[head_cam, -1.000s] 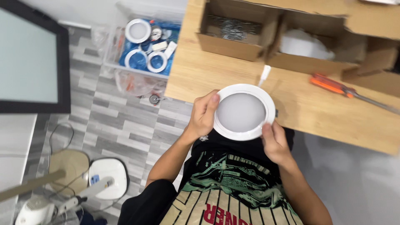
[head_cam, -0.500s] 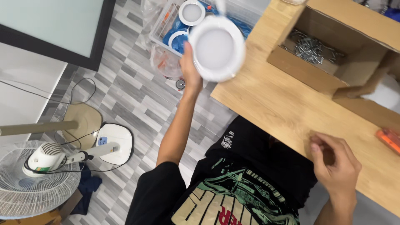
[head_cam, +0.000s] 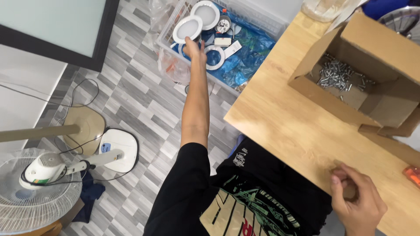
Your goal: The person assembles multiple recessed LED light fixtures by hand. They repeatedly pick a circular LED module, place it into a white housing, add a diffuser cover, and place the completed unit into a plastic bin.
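Observation:
My left hand [head_cam: 194, 47] is stretched far out over a clear plastic bin [head_cam: 258, 26] on the floor and grips the rim of a round white downlight [head_cam: 187, 29]. Inside the bin lie another round white downlight [head_cam: 205, 14], a white ring [head_cam: 214, 57], small white parts and blue plastic wrap [head_cam: 245, 52]. My right hand [head_cam: 356, 199] rests on the near edge of the wooden table [head_cam: 302, 126] with its fingers curled; I cannot see anything in it.
An open cardboard box [head_cam: 363, 65] with several metal screws [head_cam: 337, 74] stands on the table. An orange tool handle [head_cam: 412, 175] shows at the right edge. On the tiled floor to the left stand two fans [head_cam: 39, 188] with cables, and a dark-framed panel [head_cam: 57, 30].
My left hand carried the white downlight from in front of my chest out to the left and down to the bin on the floor. My right hand let go and dropped onto the table.

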